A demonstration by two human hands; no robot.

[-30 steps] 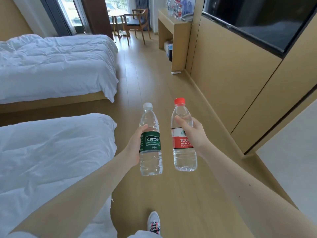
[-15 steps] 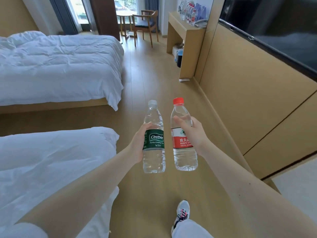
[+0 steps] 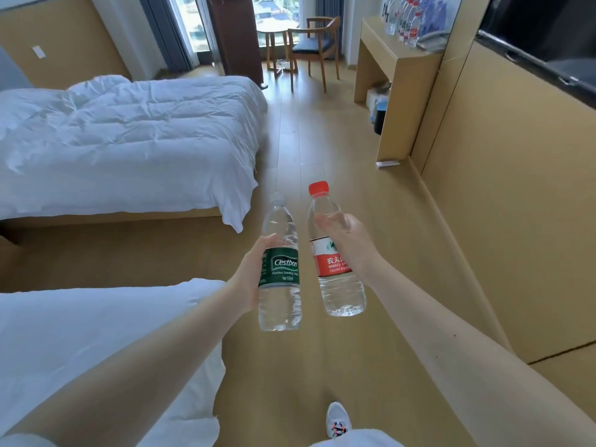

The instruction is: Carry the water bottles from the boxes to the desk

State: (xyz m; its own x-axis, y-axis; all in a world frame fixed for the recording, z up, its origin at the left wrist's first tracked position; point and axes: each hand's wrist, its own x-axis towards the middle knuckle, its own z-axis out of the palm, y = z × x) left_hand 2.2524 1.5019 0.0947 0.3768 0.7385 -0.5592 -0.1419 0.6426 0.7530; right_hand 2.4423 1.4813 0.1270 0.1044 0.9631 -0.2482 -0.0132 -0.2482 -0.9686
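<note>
The Cestbon water bottle [image 3: 283, 269], white-capped and green-labelled, is hanging upright over the wooden floor [image 3: 322, 150], well short of the desk. The left hand [image 3: 248, 272] is wrapping its fingers round the label band, thumb lying across the shoulder just above it. Just beside it, not quite touching, the red-capped Nongfu Spring bottle [image 3: 338, 295] is tilting slightly, with the right hand [image 3: 351, 250] curling round its upper body and label. Both bottles are looking full, so each is probably pulling with real weight. Their thin clear walls are likely to dent under a hard squeeze, and the smooth plastic may slip. The labelled waist is probably the surest place to hold, as both hands are doing. Far off at the upper right, the desk [image 3: 377, 37] is waiting with a row of bottles [image 3: 408, 24] already standing on its top.
</note>
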